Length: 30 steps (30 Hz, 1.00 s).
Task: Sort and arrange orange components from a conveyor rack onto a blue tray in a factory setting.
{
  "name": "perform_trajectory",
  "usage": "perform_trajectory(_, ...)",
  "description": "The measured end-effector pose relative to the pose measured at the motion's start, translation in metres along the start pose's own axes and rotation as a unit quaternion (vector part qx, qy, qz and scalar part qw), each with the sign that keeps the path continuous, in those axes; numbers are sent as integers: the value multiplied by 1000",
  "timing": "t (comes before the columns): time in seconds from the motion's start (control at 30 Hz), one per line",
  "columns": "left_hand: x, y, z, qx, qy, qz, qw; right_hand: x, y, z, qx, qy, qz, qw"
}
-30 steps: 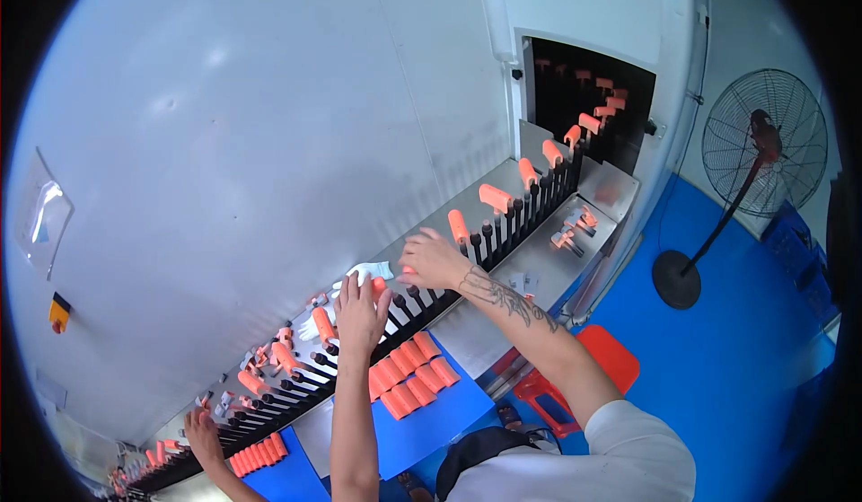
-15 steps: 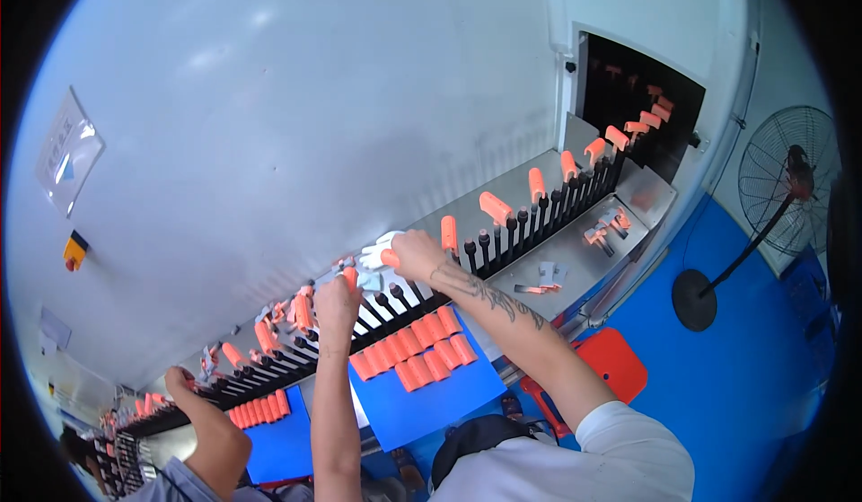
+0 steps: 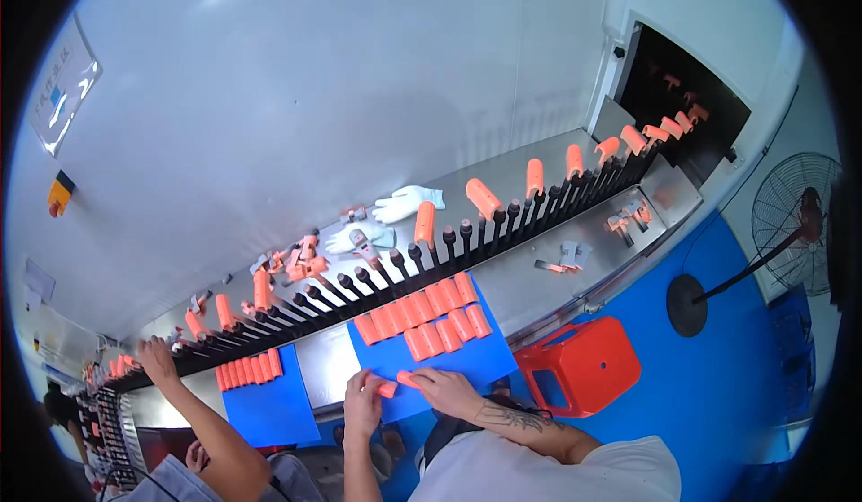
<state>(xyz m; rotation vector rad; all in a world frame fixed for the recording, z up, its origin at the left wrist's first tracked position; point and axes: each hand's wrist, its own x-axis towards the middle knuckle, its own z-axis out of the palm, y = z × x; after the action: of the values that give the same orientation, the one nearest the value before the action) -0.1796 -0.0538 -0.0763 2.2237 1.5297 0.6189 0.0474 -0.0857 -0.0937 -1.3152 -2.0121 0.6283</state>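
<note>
My left hand (image 3: 363, 403) grips an orange curved shell piece (image 3: 386, 389) above the near edge of a blue sheet (image 3: 489, 360). Close to its right, my right hand (image 3: 446, 391) has its fingers closed on another orange shell piece (image 3: 409, 379). The two pieces nearly meet end to end; whether they touch I cannot tell. Beyond my hands, similar orange shells (image 3: 415, 309) lie in two rows on the sheet. Behind them runs a line of black upright posts (image 3: 466, 237), some capped with an orange shell (image 3: 483, 198).
White gloves (image 3: 409, 203) and loose orange and grey parts (image 3: 301, 259) lie behind the posts. To the left, a co-worker's hand (image 3: 157, 360) reaches toward the posts, beside another blue sheet (image 3: 269, 419). A red stool (image 3: 615, 367) and a floor fan (image 3: 795, 219) stand at right.
Both my hands have drawn back from the posts toward my body, each with an orange shell piece. The capped posts have shifted left past the gloves. The co-worker's hand has moved slightly.
</note>
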Motion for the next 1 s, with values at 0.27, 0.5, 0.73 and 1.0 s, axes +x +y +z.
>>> perform_trajectory(0.27,0,29,35,-86,113,-158,977,-3,8,1,-157,-40,-84,983)
perform_trajectory(0.5,2,15,60,-156,106,-111,976,36,14,7,-233,4,-96,968)
perform_trajectory(0.73,22,55,65,-111,90,-92,985,31,23,-29,-215,40,-60,974)
perform_trajectory(1.0,51,141,45,-253,112,-143,950,17,72,-192,3,288,21,957)
